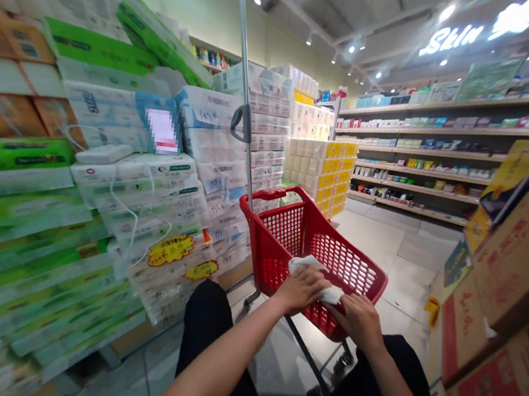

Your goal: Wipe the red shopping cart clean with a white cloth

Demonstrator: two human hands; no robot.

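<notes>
A red plastic shopping cart with a lattice basket and castors stands before my knees. A white cloth lies bunched over its near rim. My left hand presses down on the cloth with its fingers bent over it, and part of the cloth shows between my two hands. On the near rim, right of the cloth, my right hand has its fingers curled over the edge, with the thumb side close to the cloth. The undersides of both hands are hidden.
Stacked tissue packs rise along the left, with a white power bank-like box, cables and a pixelated screen on them. A metal pole stands upright by the cart. Cardboard cartons line the right. Stocked shelves stand behind.
</notes>
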